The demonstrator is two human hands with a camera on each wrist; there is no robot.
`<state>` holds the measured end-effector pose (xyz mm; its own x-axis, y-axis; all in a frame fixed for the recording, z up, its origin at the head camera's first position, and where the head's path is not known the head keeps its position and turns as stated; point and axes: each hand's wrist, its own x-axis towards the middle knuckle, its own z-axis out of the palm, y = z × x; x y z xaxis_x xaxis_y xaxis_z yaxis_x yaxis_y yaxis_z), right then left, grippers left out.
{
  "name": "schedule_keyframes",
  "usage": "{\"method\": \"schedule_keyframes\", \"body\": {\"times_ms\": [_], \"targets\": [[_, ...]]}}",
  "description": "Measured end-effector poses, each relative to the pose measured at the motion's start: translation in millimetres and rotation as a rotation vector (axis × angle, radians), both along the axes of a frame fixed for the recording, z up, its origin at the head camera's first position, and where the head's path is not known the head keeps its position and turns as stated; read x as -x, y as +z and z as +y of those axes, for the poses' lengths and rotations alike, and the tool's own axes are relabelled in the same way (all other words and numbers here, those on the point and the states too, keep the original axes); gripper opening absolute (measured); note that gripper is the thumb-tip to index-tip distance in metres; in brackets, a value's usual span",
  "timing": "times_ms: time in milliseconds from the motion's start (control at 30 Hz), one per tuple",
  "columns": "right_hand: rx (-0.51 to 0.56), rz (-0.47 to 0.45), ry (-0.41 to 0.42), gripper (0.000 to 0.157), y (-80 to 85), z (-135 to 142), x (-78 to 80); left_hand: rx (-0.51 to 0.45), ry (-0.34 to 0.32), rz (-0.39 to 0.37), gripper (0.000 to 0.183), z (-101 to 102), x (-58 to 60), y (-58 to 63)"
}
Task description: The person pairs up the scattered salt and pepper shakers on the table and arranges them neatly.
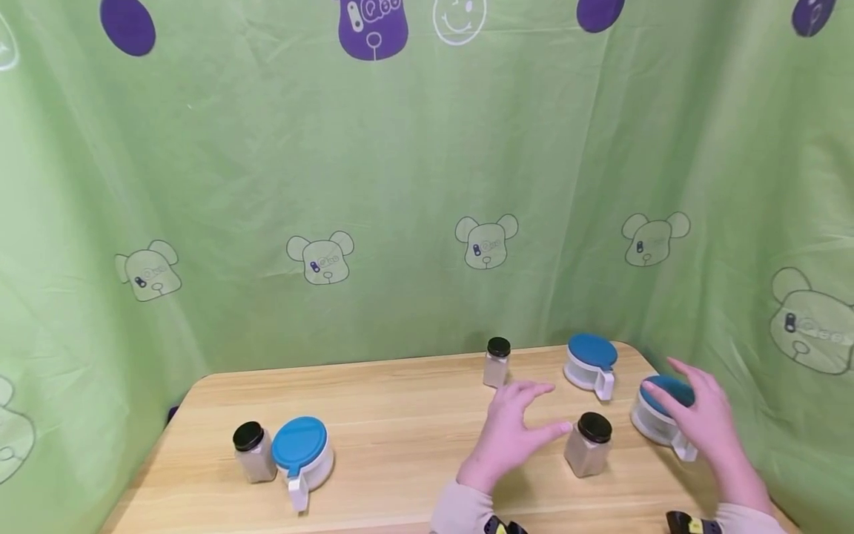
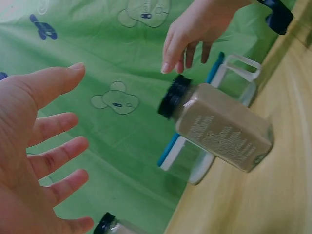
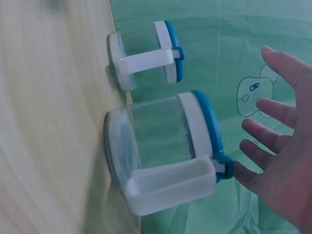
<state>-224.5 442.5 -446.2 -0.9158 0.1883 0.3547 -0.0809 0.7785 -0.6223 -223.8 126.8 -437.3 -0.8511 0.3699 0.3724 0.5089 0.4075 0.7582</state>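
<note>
My left hand [image 1: 507,430] hovers just left of the near black-lidded faceted jar [image 1: 587,451], its thumb and fingers spread apart and clasping nothing; the left wrist view shows a gap between them and the jar. My right hand [image 1: 711,417] hangs at the near blue-lidded handled canister [image 1: 652,424], on the right side of the desk [image 1: 400,452], fingers likewise spread with nothing clasped; whether the little finger brushes the lid's tab I cannot tell. Both vessels stand upright on the wood, the canister's handle pointing toward the near right. Farther off stand a second black-lidded jar [image 1: 496,363] and a second blue-lidded canister [image 1: 590,363], well apart from each other, while a third jar [image 1: 255,456] and canister [image 1: 302,445] sit side by side on the left. I judge the step in hand to be lining up on the near pair, one hand to each. Taking hold would call for moving my left fingers right and curling them round the jar, and bringing my right fingers in round the canister, clear of its handle.
</note>
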Motion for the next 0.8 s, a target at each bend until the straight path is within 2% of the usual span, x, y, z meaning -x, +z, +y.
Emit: {"method": "schedule_keyframes", "body": {"times_ms": [167,433,667,800], "targets": [[-0.011,-0.004,-0.019,0.076,-6.1,8,1.5,0.015,0.016,0.028,0.058,10,-1.8,-6.7],[-0.041,-0.031,-0.036,0.078,-16.8,15,4.1,0.118,0.049,0.111,0.058,25,-10.5,-22.6],[-0.024,-0.062,-0.074,0.087,-28.0,19,6.7,0.130,0.073,0.077,0.059,33,-14.3,-31.0],[-0.015,-0.089,-0.105,0.091,-32.1,22,6.8,0.157,0.077,0.090,0.060,37,-13.5,-36.0]]}}
